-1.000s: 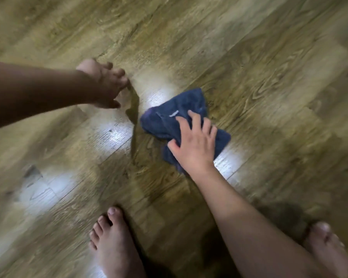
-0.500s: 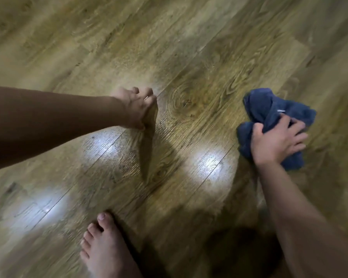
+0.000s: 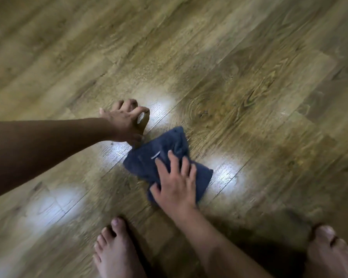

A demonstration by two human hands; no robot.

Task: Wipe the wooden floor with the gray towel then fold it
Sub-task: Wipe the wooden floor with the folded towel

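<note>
The bunched gray-blue towel [image 3: 161, 155] lies on the wooden floor [image 3: 239, 81] in the middle of the view. My right hand [image 3: 176, 182] presses down on its near half with fingers spread and straight. My left hand [image 3: 126, 120] rests on the floor just left of and beyond the towel, propped on bent fingertips and holding nothing; its heel is close to the towel's left corner.
My bare left foot [image 3: 117, 251] stands at the bottom centre and my bare right foot [image 3: 329, 253] at the bottom right. Bright light reflections [image 3: 227, 173] lie on the planks around the towel.
My right hand has swept the towel from the right back to the left and nearer to my feet. The left hand stays propped on the floor, now beside the towel.
</note>
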